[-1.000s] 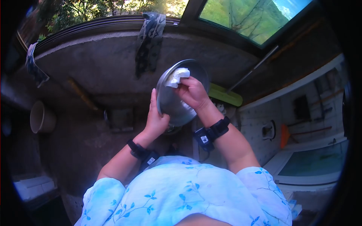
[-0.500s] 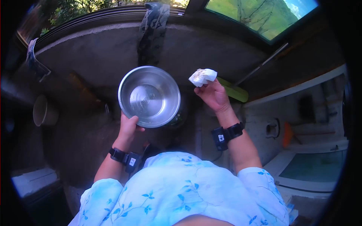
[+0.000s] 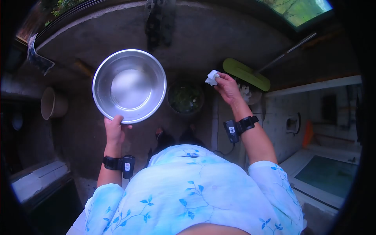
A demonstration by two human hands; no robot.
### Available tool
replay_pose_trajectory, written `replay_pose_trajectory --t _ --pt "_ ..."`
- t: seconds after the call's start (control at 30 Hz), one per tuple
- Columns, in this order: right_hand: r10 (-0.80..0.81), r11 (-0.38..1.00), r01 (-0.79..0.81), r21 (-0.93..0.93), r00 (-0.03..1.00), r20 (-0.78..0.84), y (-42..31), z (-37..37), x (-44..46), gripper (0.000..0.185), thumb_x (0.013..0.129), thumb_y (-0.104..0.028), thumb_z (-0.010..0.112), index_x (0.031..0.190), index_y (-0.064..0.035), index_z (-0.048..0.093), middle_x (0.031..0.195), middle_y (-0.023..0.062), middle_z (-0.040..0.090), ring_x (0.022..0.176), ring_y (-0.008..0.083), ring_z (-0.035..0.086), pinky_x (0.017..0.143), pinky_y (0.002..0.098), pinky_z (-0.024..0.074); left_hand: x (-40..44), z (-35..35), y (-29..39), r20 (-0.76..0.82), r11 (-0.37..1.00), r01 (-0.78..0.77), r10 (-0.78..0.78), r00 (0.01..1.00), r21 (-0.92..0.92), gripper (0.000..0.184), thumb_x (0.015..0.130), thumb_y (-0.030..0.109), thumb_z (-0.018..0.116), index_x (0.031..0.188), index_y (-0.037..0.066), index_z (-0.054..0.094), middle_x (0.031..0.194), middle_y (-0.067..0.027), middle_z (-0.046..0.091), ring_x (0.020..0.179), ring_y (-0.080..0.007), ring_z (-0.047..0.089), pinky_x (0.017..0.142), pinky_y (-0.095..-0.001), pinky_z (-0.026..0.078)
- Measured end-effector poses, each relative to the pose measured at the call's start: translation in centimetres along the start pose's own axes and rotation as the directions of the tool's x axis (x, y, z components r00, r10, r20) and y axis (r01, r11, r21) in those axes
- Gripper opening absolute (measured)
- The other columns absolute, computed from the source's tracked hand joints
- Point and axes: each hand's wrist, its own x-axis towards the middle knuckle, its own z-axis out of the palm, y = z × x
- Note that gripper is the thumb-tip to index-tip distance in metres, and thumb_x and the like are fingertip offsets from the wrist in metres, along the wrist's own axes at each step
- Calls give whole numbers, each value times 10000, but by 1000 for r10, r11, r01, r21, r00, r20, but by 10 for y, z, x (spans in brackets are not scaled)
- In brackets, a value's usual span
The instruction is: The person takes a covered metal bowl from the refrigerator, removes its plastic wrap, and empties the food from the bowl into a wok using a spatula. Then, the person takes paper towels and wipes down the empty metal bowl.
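A shiny metal basin [image 3: 131, 90] is held by its near rim in my left hand [image 3: 114, 131], thumb over the edge. Its inside faces up toward me, with nothing lying in it. My right hand [image 3: 228, 88] pinches a crumpled white tissue [image 3: 212, 77] between thumb and fingers, to the right of the basin and apart from it. Below and between the two hands stands a round container [image 3: 185, 98] with green leafy matter in it. Just beyond my right hand is the green head of a flat mop [image 3: 246, 73].
A bin with white scraps [image 3: 246, 93] stands partly hidden behind my right wrist. At the left is a pale bucket [image 3: 53, 103]. Dark cloths [image 3: 159, 23] hang at the window ledge. On the right are a white-framed panel [image 3: 325, 174] and an orange object [image 3: 308, 134].
The basin has moved left and up in view with my left hand. My right hand has shifted slightly right with the tissue. The view has tilted down, uncovering the leafy container and the bin.
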Motion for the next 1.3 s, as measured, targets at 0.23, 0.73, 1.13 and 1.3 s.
replay_pose_trajectory --t 0.23,0.73,1.13,1.3 --pt "173 895 -276 -350 939 -298 28 -26 15 393 791 -87 564 1169 -50 467 1018 72 553 910 159 541 726 271 468 -16 16 18 -60 999 32 -30 998 31 436 708 -42 401 1142 -37 363 879 -137 563 592 -175 603 379 -223 495" --pt "-93 947 288 141 668 -739 -11 -77 -85 244 801 -66 538 1040 -31 503 859 107 588 739 204 583 657 323 490 205 -31 26 342 980 152 -188 921 130 291 740 -1 436 1027 -40 464 782 -97 578 504 -134 551 367 -200 423" --pt "-402 834 330 -441 -183 -897 -59 -45 -163 234 774 -57 525 1006 -33 540 836 81 581 677 150 564 592 257 465 459 -22 -55 622 890 -200 -111 775 409 298 692 77 535 982 20 495 862 -121 556 688 -230 536 517 -302 410" --pt "-559 764 -53 -643 -551 -620 -44 -101 -212 162 737 -58 526 866 -21 616 790 80 614 712 172 581 655 281 466 501 -30 -151 769 834 -463 77 634 298 327 609 83 663 891 -43 556 827 -239 551 776 -386 525 707 -435 401"
